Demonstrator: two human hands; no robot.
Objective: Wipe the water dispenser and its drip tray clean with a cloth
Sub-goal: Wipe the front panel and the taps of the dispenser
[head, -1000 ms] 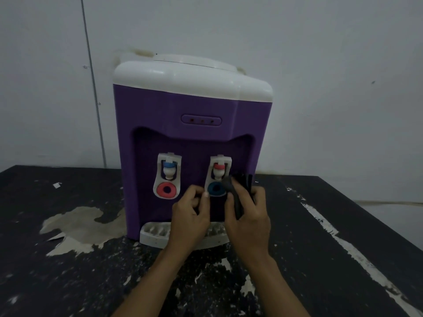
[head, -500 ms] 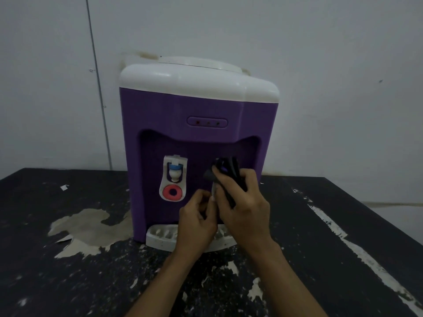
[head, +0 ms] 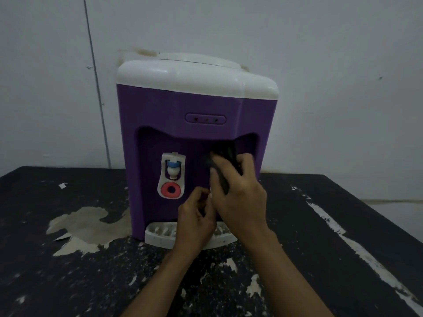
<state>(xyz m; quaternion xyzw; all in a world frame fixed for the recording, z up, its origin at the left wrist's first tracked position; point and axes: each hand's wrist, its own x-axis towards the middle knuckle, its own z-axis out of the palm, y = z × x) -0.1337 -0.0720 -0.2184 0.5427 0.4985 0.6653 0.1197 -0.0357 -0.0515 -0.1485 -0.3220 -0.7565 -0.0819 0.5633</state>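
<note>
We find the right hand [head: 238,197] gripping the dark cloth [head: 225,156] inside the tap recess of the water dispenser [head: 196,106] on the worktop [head: 68,271], the left hand [head: 194,220] curled beside it, its grasp undeterminable, and we judge the wiping under way with the drip tray [head: 160,234] outstanding.

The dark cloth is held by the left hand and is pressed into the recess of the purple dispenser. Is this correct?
Not quite. The head view shows the right hand holding the dark cloth, not the left hand, which is lower, in front of the drip tray. The cloth is indeed pressed into the recess of the purple dispenser.
</note>
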